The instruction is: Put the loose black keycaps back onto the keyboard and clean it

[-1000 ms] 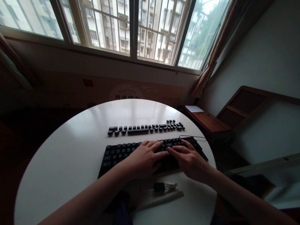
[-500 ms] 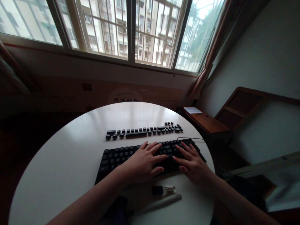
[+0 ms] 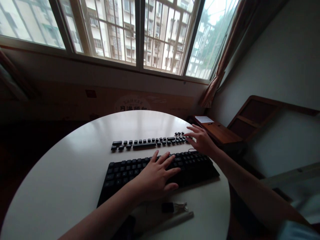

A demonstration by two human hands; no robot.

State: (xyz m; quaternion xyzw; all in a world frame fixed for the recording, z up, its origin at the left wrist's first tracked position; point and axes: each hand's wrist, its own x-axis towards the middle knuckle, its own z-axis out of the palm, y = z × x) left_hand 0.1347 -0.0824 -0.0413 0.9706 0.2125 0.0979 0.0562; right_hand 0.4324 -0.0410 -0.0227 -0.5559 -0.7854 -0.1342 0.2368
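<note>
My left hand (image 3: pixel 160 175) lies with fingers spread over the middle of a black keyboard (image 3: pixel 200 171), touching its keys. The keyboard's lower middle is hidden under that hand and forearm. Beyond it, loose black keycaps are laid out in rows, among them a long space bar (image 3: pixel 144 146). Over the right end of these rows is my right hand (image 3: pixel 202 141), fingers apart, fingertips close to the small keycaps (image 3: pixel 179 133). Whether it touches one, I cannot tell.
On the white round table (image 3: pixel 62 173), nearer me, lie a black-handled tool with wire prongs (image 3: pixel 168 207) and a grey rod-like thing (image 3: pixel 178 218). A wooden chair-like piece (image 3: pixel 222 131) with a paper sheet (image 3: pixel 203 119) stands beyond the right edge.
My right hand has left the keyboard's right part and moved up and away, over the right end of the keycap rows. My left hand stays on the keyboard.
</note>
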